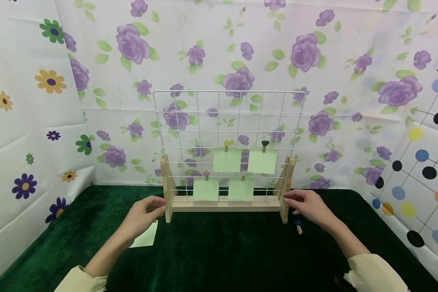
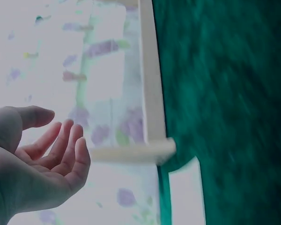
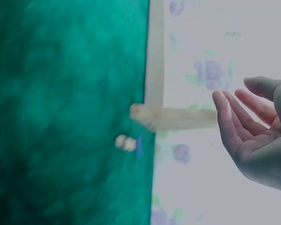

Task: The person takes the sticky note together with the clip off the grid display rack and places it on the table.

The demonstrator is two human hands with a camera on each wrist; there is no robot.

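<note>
A white wire grid rack [image 1: 229, 131] stands upright in a wooden base [image 1: 226, 207] with two side supports. Small clothespins with heart tops hold several pale green paper notes [image 1: 227, 160] on its wires. Beside the left support [image 1: 167, 190] is my left hand [image 1: 144, 215], fingers loosely bent and thumb apart from them. My right hand [image 1: 310, 207] is at the right support [image 1: 286, 190] in the same loose shape. Both wrist views show nothing between the fingers of the left hand [image 2: 51, 164] or the right hand [image 3: 257, 136].
A loose pale green note [image 1: 146, 237] lies on the dark green cloth [image 1: 219, 251], partly behind my left hand. A clothespin with a blue heart [image 1: 298, 228] lies below my right hand. Flowered sheets [image 1: 204, 48] hang behind the rack, with patterned sheets on both sides.
</note>
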